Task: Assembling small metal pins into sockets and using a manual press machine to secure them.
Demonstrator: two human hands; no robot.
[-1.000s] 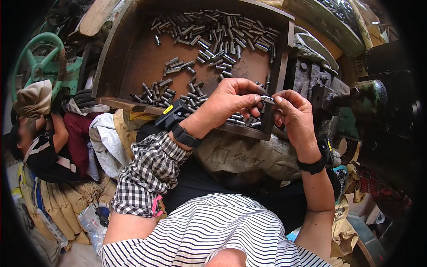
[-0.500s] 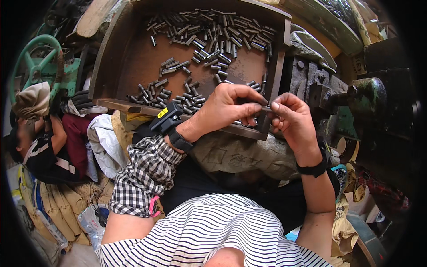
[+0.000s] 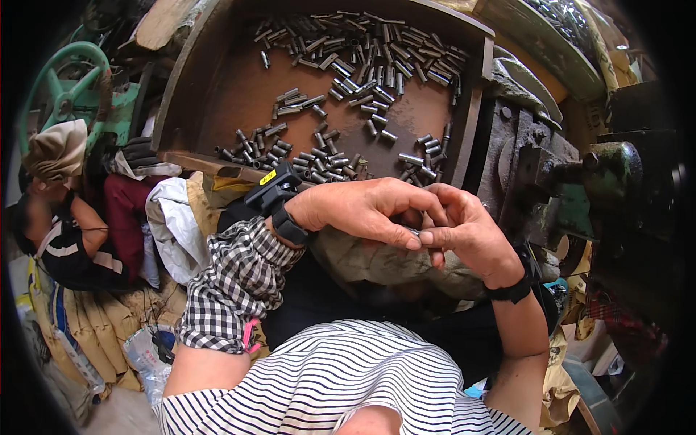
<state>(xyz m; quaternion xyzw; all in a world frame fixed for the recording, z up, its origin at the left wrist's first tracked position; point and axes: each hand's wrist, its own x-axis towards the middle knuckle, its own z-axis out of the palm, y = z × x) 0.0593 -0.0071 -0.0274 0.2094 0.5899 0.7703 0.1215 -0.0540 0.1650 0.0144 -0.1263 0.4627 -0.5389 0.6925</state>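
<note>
My left hand and my right hand meet fingertip to fingertip above the front edge of a wooden tray. Both are closed in a pinch. Between the thumbs shows a bit of a small metal piece; my fingers cover most of it, so its full shape is hidden. Behind my hands, short metal tubes lie loose in the tray. One group is just beyond my fingers, another beyond my left wrist, and a dense heap fills the far side.
A dark, greasy machine stands right of the tray. Far left are a green handwheel and another person. Cloth sacking hangs below the tray's front edge. A second container of metal parts sits at the far right.
Both hands have come nearer to me and drawn closer together, uncovering tubes at the tray's near right corner. The small metal piece stays between the fingertips. The whole view has shifted slightly.
</note>
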